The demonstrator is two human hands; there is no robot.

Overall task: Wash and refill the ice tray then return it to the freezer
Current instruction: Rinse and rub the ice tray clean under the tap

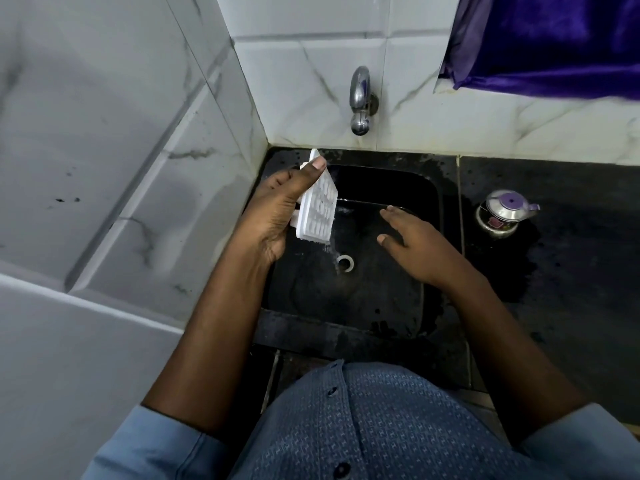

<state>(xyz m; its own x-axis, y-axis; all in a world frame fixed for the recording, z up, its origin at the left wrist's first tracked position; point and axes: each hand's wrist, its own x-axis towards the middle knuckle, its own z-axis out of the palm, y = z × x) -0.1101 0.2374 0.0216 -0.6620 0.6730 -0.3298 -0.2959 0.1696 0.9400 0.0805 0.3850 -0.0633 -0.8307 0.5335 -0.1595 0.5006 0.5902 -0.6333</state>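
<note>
My left hand (277, 206) grips a white ice tray (320, 209) by its left edge, thumb on top near the far end. The tray is tilted steeply over the left side of the black sink (381, 296), and water runs off its lower corner toward the drain (345, 264). My right hand (412, 244) hovers over the sink's right half with its fingers straight and spread, holding nothing. The chrome tap (360, 98) sticks out of the tiled wall above the sink; no water is visibly coming from it.
A small steel pot with a purple-knobbed lid (502, 214) stands on the wet black counter (571, 271) right of the sink. White marble-look tiles (138, 168) close off the left and back. A purple cloth (554, 39) hangs at the upper right.
</note>
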